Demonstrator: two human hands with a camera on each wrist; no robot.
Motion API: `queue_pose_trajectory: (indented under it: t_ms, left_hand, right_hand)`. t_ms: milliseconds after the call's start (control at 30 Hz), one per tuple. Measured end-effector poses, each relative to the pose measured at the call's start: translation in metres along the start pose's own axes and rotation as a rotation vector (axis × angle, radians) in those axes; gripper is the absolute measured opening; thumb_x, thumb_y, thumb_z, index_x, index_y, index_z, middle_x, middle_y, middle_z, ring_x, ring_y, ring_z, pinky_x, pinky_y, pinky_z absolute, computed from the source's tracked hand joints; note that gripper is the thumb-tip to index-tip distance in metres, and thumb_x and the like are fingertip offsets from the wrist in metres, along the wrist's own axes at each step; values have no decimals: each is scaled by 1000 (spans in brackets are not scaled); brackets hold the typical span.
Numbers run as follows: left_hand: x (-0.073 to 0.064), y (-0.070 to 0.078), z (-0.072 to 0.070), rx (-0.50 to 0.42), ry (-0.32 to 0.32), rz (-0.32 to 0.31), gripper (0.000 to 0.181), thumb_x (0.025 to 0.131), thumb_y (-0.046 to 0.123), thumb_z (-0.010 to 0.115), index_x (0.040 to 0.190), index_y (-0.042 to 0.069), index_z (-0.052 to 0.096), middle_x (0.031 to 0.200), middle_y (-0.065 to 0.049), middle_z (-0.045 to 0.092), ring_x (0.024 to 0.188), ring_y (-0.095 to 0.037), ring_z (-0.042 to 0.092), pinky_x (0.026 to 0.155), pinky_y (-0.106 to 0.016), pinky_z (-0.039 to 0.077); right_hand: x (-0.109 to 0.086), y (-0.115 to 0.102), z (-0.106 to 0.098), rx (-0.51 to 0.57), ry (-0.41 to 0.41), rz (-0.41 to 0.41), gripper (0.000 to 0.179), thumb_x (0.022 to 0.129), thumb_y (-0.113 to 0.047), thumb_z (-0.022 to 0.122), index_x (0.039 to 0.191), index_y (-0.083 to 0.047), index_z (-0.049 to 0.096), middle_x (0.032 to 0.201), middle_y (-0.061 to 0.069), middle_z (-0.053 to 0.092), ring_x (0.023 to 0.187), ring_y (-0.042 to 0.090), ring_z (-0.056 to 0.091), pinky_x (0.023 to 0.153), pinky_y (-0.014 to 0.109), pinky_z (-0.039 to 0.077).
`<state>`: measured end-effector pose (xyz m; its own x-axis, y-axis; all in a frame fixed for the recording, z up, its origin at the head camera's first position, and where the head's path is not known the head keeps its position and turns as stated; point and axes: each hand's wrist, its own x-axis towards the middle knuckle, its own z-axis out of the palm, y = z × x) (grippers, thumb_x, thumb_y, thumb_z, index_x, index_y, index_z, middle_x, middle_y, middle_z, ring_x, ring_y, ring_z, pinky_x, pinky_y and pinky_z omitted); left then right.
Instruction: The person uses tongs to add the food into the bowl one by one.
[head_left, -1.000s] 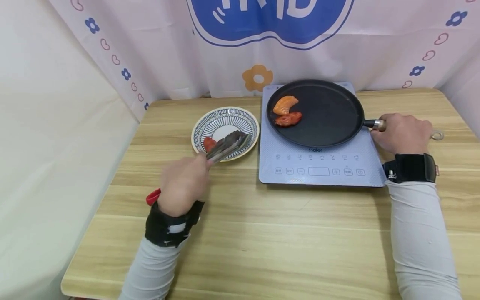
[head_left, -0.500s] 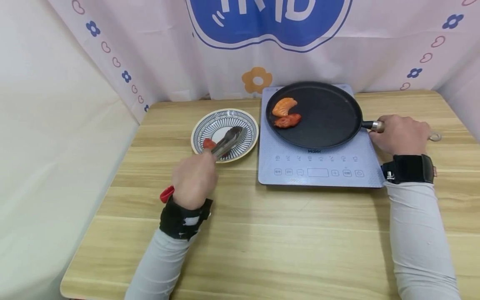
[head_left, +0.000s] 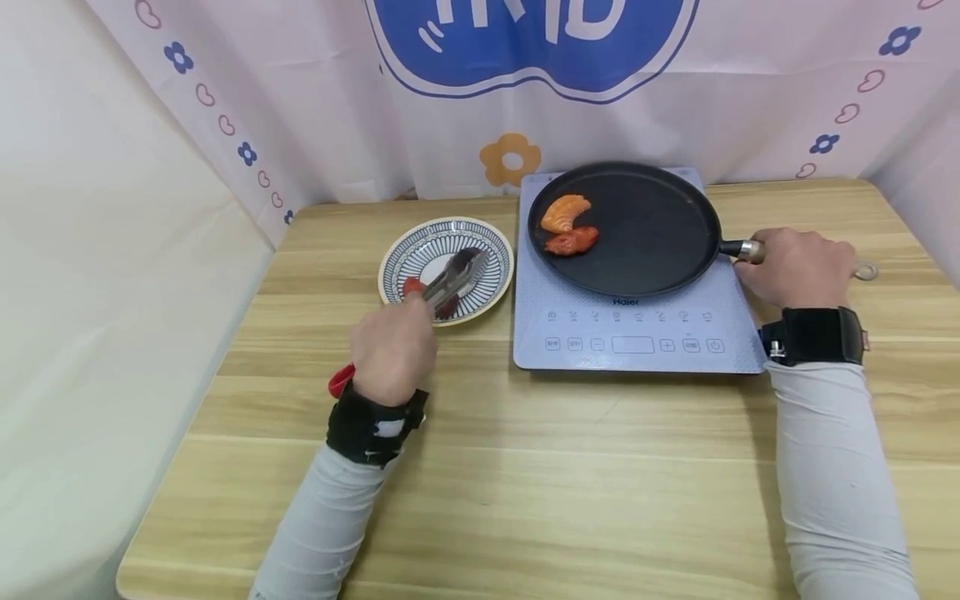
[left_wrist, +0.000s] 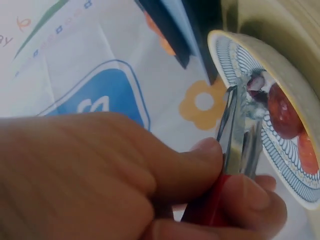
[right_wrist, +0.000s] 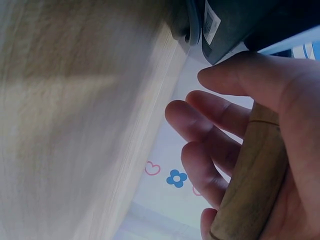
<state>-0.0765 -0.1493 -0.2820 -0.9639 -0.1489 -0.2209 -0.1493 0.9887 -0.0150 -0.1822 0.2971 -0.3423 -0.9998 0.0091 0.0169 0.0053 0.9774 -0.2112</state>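
Observation:
My left hand (head_left: 393, 350) grips red-handled metal tongs (head_left: 448, 279) over a blue-patterned plate (head_left: 497, 254). In the left wrist view, thumb and fingers squeeze the tongs (left_wrist: 232, 150) near the red grip. On the plate lie a glossy red-brown piece of food (left_wrist: 285, 112) and an orange-red one (left_wrist: 309, 152); the tongs' tips are beside them. With curled fingers my right hand (head_left: 804, 268) holds the wooden handle (right_wrist: 252, 175) of a flat black frying pan (head_left: 645, 225). Inside the pan, at its left, are an orange striped piece (head_left: 564, 213) and a red piece like a chicken wing (head_left: 572, 242).
The pan stands on a pale blue induction cooker (head_left: 540, 321), right of the plate. A printed cloth (head_left: 442, 142) hangs behind the wooden table (head_left: 562, 483), and a pale curtain (head_left: 120, 333) lies along its left side.
My left hand has shifted a little right and away from me, and the tongs' tips have moved slightly farther back over the plate. My right hand keeps its hold on the pan handle.

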Motion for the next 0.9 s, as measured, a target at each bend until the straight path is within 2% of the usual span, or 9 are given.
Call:
queue_pose_trajectory:
  t_ms: [100, 167, 300, 400, 500, 667, 900]
  left_hand:
    - [11, -4, 0, -13, 41, 12, 25, 102, 9, 54, 123, 3, 66, 90, -16, 71, 72, -32, 66, 53, -43, 49]
    - [19, -9, -2, -30, 57, 14, 21, 103, 11, 53, 114, 3, 69, 89, -16, 72, 73, -32, 67, 52, -44, 50]
    - [33, -23, -8, -65, 6, -1, 19, 103, 15, 56, 97, 4, 71, 92, -16, 73, 77, -30, 66, 55, -41, 50]
    - [38, -33, -10, -87, -61, -9, 21, 105, 19, 56, 102, 5, 71, 100, -17, 73, 81, -28, 64, 58, -40, 49]
    - [41, -40, -9, -117, -97, -10, 25, 107, 23, 55, 110, 5, 72, 108, -17, 74, 84, -29, 63, 61, -40, 49]
    - [45, -42, -9, -156, -77, -13, 29, 108, 26, 56, 118, 4, 72, 109, -17, 74, 84, -30, 63, 61, -40, 48]
    - [50, -32, -17, -182, -74, -6, 32, 110, 28, 54, 120, 4, 72, 106, -15, 71, 83, -31, 62, 61, -39, 47]
  right_hand:
    - [1, -1, 0, -2, 9, -1, 25, 94, -30, 71, 88, -6, 67, 71, 16, 63, 74, 43, 59, 70, 61, 39]
    - [2, -2, 1, -6, 14, -1, 25, 94, -30, 71, 89, -6, 68, 72, 16, 64, 74, 44, 60, 71, 62, 39]
    - [4, -6, 7, -11, 7, -12, 25, 94, -30, 70, 91, -6, 68, 72, 15, 64, 74, 43, 60, 71, 63, 40]
    - [6, -10, 11, -1, 16, -24, 25, 93, -30, 70, 87, -7, 67, 70, 14, 63, 72, 42, 60, 70, 63, 40]
    - [5, -12, 13, 3, 38, -26, 24, 91, -30, 71, 83, -8, 66, 68, 14, 63, 70, 42, 60, 70, 64, 40]
    - [4, -10, 12, -1, 53, -20, 28, 91, -30, 70, 76, -8, 62, 66, 14, 62, 68, 43, 60, 69, 64, 41]
    - [0, -1, 3, -27, 73, -7, 33, 91, -30, 70, 71, -6, 60, 64, 16, 59, 65, 44, 59, 61, 59, 39]
